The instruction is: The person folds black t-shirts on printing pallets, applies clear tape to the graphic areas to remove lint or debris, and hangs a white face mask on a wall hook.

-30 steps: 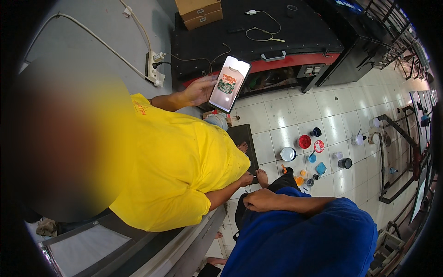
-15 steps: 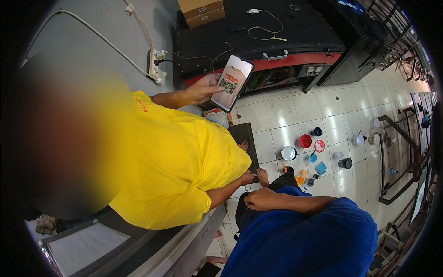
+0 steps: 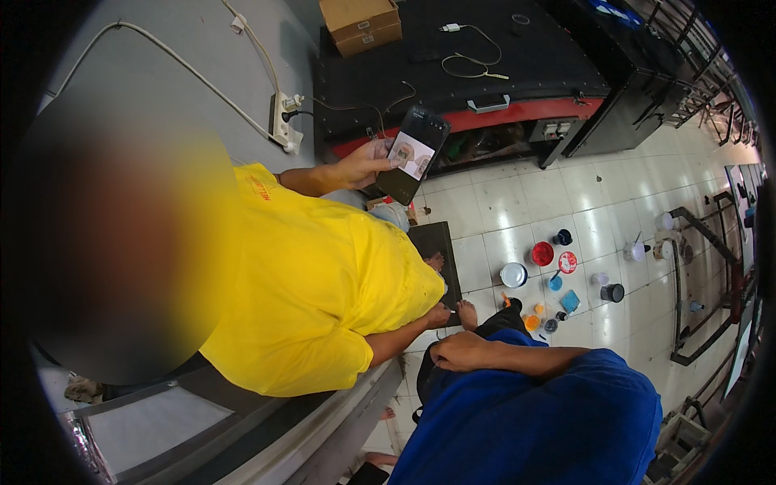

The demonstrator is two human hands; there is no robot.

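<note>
To our left, a co-worker in a yellow shirt (image 3: 315,299) held a dark phone (image 3: 412,153) up in one hand (image 3: 364,166), out over the white tiled floor (image 3: 517,202) and near the front edge of the black bench (image 3: 485,73). The phone was held by one side only, so we judged a slip could send it down onto the hard tiles.

Our right hand (image 3: 461,352) lay just beside the co-worker's elbow, fingers curled loosely inward and knuckles up. It rested against dark cloth (image 3: 428,384), the thing nearest it. The fingertips were hidden, so we could not tell whether it gripped anything. Our left hand was out of sight.

Further right, open paint pots (image 3: 541,255) stood close together on the floor. A careless step there could tip them.
</note>
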